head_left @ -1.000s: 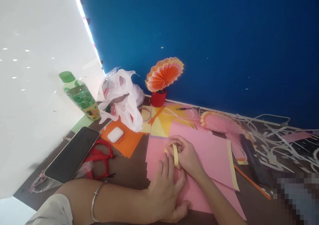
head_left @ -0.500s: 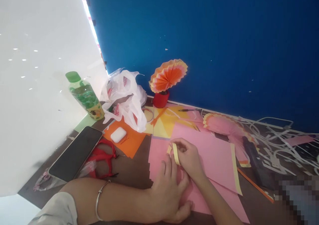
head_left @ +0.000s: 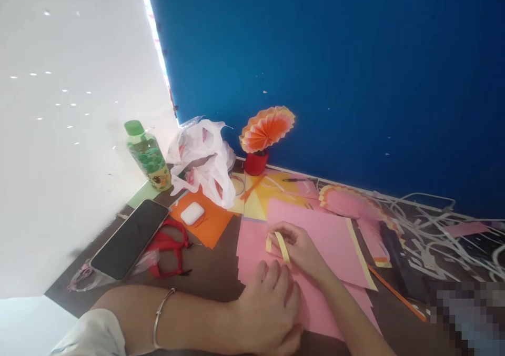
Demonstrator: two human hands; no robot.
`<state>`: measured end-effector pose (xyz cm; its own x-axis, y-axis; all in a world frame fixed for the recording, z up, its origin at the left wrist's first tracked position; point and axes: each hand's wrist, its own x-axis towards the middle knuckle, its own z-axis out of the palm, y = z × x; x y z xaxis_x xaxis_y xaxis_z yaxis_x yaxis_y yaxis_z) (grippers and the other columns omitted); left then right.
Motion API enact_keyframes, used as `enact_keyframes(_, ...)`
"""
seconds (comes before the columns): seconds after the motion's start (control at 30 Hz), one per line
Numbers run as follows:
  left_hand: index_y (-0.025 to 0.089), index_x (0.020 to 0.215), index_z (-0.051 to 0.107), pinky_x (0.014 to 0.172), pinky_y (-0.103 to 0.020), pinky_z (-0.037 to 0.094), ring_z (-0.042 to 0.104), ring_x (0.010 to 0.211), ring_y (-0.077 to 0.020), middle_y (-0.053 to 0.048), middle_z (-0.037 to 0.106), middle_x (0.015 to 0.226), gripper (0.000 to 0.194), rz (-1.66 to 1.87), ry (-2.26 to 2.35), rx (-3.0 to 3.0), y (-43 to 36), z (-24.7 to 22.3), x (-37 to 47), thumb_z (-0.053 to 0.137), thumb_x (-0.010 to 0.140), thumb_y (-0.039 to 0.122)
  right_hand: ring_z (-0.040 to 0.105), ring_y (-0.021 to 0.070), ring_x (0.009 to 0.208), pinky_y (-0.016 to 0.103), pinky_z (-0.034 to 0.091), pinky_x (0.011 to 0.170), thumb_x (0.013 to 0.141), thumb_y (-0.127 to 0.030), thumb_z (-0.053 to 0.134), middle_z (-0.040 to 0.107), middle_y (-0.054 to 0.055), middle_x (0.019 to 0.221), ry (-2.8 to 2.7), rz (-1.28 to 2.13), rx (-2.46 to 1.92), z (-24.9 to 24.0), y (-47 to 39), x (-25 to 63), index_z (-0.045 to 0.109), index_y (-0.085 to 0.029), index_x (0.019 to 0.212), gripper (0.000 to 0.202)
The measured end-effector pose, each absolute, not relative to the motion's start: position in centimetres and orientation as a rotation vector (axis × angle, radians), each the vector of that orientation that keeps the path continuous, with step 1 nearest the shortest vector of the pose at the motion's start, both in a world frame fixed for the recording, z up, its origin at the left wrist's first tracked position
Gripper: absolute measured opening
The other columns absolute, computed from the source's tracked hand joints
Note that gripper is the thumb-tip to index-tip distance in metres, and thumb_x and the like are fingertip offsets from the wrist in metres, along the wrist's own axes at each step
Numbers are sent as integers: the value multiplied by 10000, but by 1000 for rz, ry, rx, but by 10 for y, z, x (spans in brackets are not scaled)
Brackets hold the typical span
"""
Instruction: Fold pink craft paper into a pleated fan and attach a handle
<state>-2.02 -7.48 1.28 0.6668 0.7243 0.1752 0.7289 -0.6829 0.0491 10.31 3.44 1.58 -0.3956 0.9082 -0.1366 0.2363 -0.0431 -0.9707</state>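
1. A slim, silver-coloured bracelet (head_left: 158, 318) circles the left forearm (head_left: 201, 319); the narrow, rounded band carries a small bump near its upper part.
2. On the shoulder side of the bracelet, a pale, off-white sleeve (head_left: 92, 335) ends in a loose edge, with faint greyish marks or folds.
3. Beyond the bracelet, the left hand (head_left: 272, 303) is bare.
4. Right of the bracelet, the slender right forearm (head_left: 351, 314) is bare too.

Worn on the person's head, the single camera looks forward and down from close range, over the left hand (head_left: 272, 306) and right hand (head_left: 298, 245), across the desk (head_left: 215, 266) toward a white wall (head_left: 63, 187) and a blue wall (head_left: 335, 72).
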Motion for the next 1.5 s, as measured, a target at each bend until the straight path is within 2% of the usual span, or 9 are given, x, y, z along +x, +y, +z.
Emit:
enact_keyframes(0.13, 45, 1223, 442, 901, -424, 305, 405, 1133, -328, -194, 458, 1236, 536, -315, -1174, -2838, -83, 14, -32, 266, 873, 411, 580, 163, 697, 282, 485, 656, 708, -359, 623, 618, 23, 743, -1807, 1608, -1166, 22, 32, 114, 601, -179, 750, 187)
enact_keyframes(0.33, 98, 1342, 308, 873, -497, 311, 406, 1111, -373, -209, 472, 1181, 654, -317, -1397, -2801, -71, -4, -53, 312, 831, 506, 564, 145, 659, 258, 459, 628, 736, -309, 602, 617, 15, 717, -1852, 1528, -1140, 9, 27, 118, 594, -174, 760, 138)
enact_keyframes(0.6, 170, 1395, 221, 945, -572, 225, 246, 1262, -411, -221, 302, 1377, 668, -399, -1493, -2850, -64, -6, -65, 302, 844, 539, 568, 155, 648, 271, 460, 616, 727, -277, 587, 630, 20, 691, -1857, 1443, -1221, 4, 28, 117, 617, -179, 730, 102)
enact_keyframes(0.73, 193, 1390, 242, 965, -609, 174, 175, 1297, -411, -202, 258, 1412, 657, -388, -1497, -2922, -61, -6, -68, 316, 841, 548, 585, 182, 805, 290, 469, 710, 735, -234, 566, 636, 49, 840, -1885, 1313, -1224, 1, 29, 118, 654, -196, 732, 95)
enact_keyframes(0.87, 195, 1381, 260, 968, -656, 82, 132, 1317, -399, -209, 217, 1426, 671, -377, -1439, -3023, -52, -1, -73, 300, 836, 584, 567, 175, 821, 270, 462, 659, 755, -228, 562, 596, 61, 905, -1912, 1241, -1194, -4, 31, 119, 657, -200, 732, 103)
enact_keyframes(1.0, 164, 1353, 310, 992, -645, 12, 141, 1330, -351, -191, 238, 1426, 683, -353, -1315, -3150, -41, 7, -78, 268, 838, 610, 562, 164, 729, 271, 458, 628, 771, -232, 565, 600, 43, 777, -1916, 1279, -1162, -6, 32, 120, 650, -195, 739, 99)
enact_keyframes(1.1, 139, 1350, 306, 1029, -597, -10, 178, 1328, -310, -162, 321, 1399, 692, -326, -1234, -3201, -35, 12, -81, 263, 843, 609, 571, 163, 722, 272, 470, 634, 772, -234, 573, 606, 42, 766, -1916, 1312, -1110, -3, 30, 121, 656, -193, 755, 94)
enact_keyframes(1.2, 128, 1354, 293, 1040, -577, 0, 200, 1323, -302, -169, 319, 1398, 713, -300, -1176, -3191, -31, 14, -83, 274, 837, 620, 578, 155, 717, 267, 477, 647, 775, -200, 571, 607, 38, 764, -1962, 1302, -1025, 1, 27, 122, 664, -199, 760, 95)
enact_keyframes(1.5, 174, 1320, 372, 1037, -570, 61, 238, 1306, -323, -178, 296, 1406, 679, -311, -1116, -3139, -31, 8, -84, 279, 828, 633, 544, 139, 644, 260, 455, 570, 766, -100, 531, 585, 23, 676, -2250, 819, -808, 5, 7, 129, 663, -213, 813, 180)
